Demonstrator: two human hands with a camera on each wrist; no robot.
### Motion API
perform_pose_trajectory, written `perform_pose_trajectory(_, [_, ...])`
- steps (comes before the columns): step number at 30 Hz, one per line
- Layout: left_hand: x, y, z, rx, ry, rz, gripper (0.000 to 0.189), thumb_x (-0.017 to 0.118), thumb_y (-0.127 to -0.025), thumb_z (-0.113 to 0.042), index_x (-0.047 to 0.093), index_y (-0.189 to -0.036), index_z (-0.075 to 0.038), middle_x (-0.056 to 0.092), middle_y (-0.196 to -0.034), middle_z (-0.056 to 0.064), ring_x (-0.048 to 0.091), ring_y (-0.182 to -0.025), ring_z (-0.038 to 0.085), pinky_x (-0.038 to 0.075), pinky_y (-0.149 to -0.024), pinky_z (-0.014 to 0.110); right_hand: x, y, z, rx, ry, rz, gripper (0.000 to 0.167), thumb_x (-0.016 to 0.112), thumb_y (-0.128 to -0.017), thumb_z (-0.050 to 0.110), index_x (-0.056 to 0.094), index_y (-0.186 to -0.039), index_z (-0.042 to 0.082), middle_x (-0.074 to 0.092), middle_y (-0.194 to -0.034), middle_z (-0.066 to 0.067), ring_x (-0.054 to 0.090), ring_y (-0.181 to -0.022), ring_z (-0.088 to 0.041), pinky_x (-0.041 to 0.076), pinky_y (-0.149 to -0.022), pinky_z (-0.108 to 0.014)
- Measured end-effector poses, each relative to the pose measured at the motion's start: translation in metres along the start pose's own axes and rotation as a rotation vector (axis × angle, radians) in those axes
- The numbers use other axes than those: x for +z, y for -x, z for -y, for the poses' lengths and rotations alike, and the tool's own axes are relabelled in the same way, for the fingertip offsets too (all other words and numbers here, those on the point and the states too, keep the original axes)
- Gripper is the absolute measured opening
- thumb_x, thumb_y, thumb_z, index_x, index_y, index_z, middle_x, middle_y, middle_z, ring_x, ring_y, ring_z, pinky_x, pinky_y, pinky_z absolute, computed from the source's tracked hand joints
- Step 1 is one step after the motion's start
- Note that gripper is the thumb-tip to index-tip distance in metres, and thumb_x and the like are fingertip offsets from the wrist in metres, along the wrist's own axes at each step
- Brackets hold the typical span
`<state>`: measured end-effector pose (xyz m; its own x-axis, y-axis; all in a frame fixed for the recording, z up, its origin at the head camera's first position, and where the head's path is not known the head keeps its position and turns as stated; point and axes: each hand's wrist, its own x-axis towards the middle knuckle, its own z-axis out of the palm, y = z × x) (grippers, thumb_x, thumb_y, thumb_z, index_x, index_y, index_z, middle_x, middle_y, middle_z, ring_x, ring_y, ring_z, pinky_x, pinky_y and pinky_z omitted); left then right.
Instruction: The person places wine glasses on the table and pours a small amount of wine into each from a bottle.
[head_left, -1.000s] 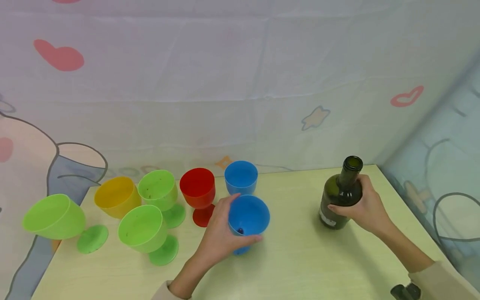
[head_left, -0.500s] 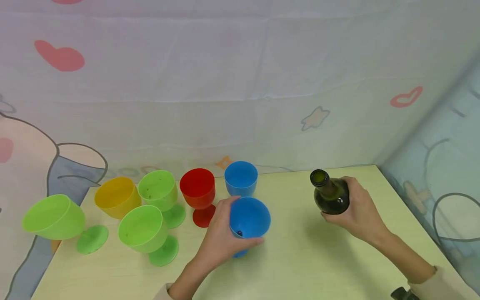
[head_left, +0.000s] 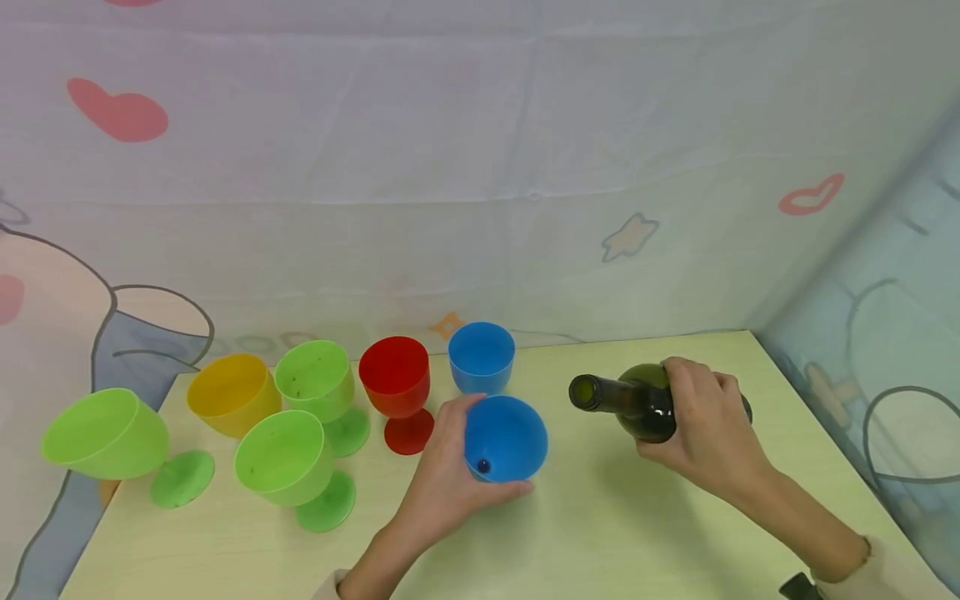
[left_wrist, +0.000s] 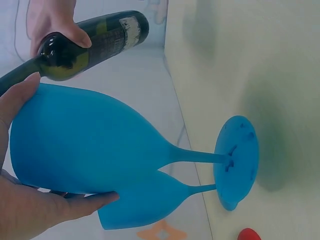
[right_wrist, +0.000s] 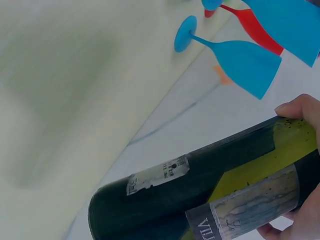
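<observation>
My left hand (head_left: 447, 486) grips the bowl of a blue plastic goblet (head_left: 512, 435), thumb on the near side and fingers on the far side. A small dark round thing (head_left: 483, 466) lies inside its bowl. My right hand (head_left: 708, 433) is wrapped around a dark green wine bottle (head_left: 647, 410), held in the air and tipped well over, its uncapped mouth pointing left toward the goblet. In the left wrist view, the goblet's stem and foot (left_wrist: 237, 160) show, and the bottle's neck passes close above the rim. Paper labels show on the bottle (right_wrist: 255, 202) in the right wrist view.
Behind the held goblet stands a second blue goblet (head_left: 482, 357). To the left are a red goblet (head_left: 395, 377), a yellow one (head_left: 234, 394) and several light green ones (head_left: 285, 458). A printed cloth (head_left: 480, 167) hangs behind the pale table (head_left: 600, 533).
My right hand has raised the bottle from upright on the table and tipped it over to the left. The goblet in my left hand has shifted slightly right.
</observation>
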<state>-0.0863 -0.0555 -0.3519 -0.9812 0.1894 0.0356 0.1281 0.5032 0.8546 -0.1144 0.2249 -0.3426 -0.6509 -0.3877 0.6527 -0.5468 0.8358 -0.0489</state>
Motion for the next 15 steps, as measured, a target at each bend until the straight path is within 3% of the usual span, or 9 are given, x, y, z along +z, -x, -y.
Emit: perform_pose_trajectory(15, [-0.0013, 0.0032, -0.0089, 0.019, 0.003, 0.046, 0.091, 0.083, -0.062, -0.033, 0.032, -0.135, -0.01, 0.044, -0.129, 0.012, 0.04, -0.118, 0.036, 0.049, -0.077, 0.048, -0.0013, -0.0069, 0.0091, -0.162, 0.223, -0.021, 0.07, 0.078, -0.039, 0.023, 0.047, -0.093, -0.008, 0.053, -0.088, -0.023, 0.054, -0.08, -0.037, 0.042, -0.064, -0.056])
